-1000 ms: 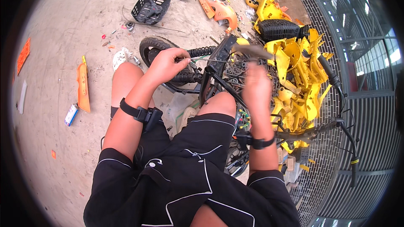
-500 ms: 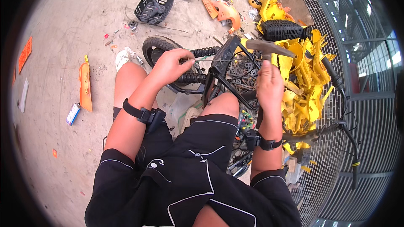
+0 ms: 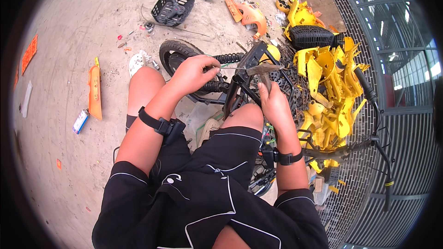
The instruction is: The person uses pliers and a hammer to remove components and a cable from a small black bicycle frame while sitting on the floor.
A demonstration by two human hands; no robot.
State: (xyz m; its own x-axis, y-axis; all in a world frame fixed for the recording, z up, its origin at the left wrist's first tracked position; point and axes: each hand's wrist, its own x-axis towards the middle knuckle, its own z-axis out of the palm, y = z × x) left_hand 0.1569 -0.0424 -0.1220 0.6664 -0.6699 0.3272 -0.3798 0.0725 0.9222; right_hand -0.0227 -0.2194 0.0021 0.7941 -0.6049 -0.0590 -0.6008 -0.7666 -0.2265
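My right hand (image 3: 276,103) is closed around the handle of a hammer (image 3: 266,69). The hammer's worn head is at the right end of a thin metal rod (image 3: 233,68); I cannot tell whether the two touch. My left hand (image 3: 196,71) pinches the rod's other end, fingers curled over it. Below lies a black two-wheeler frame (image 3: 253,60) with a rear wheel (image 3: 177,48) and coil-spring shock absorbers (image 3: 230,58), between and beyond my knees. Where the rod meets the frame, if it does, is unclear.
Broken yellow plastic panels (image 3: 339,87) and dark metal scraps are heaped on the right beside handlebars (image 3: 378,143). Two black baskets (image 3: 172,8) and an orange panel (image 3: 251,16) lie farther off. On the left are a long orange piece (image 3: 94,92) and a spray can (image 3: 80,121).
The hammer has swung down and to the left, from above the scrap heap to the rod's end. My left hand stays nearly in place with the rod.
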